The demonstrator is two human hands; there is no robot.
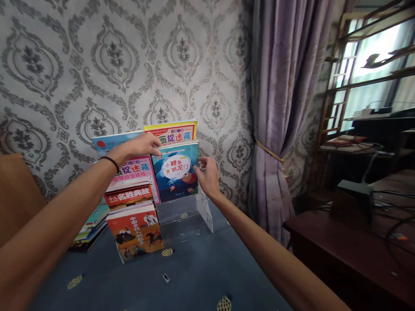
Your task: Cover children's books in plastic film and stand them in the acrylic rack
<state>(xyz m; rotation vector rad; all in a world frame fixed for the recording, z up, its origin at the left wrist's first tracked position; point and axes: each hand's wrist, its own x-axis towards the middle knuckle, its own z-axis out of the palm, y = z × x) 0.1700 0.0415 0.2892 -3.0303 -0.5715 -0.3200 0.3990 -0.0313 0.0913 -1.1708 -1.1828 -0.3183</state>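
A blue-green picture book (177, 188) with a white title oval stands upright in the right half of a clear tiered book stand (206, 212). My left hand (145, 145) grips its top left corner, fingers bent over the edge. On its right edge my right hand (209, 175) is closed, thumb at the front cover. Behind it rises a yellow-bordered book (172, 125). In the left half stand a light blue book (116, 141), a pink book (133, 168), an orange-red book (128, 196) and, lowest in front, an orange book (136, 234).
The stand is on a dark blue patterned cloth (178, 295) against a wallpapered wall. Several books (91, 225) lie stacked left of it, near a wooden box (12, 202). A purple curtain (287, 74) hangs at right, beside a dark red desk (342, 250) with cables.
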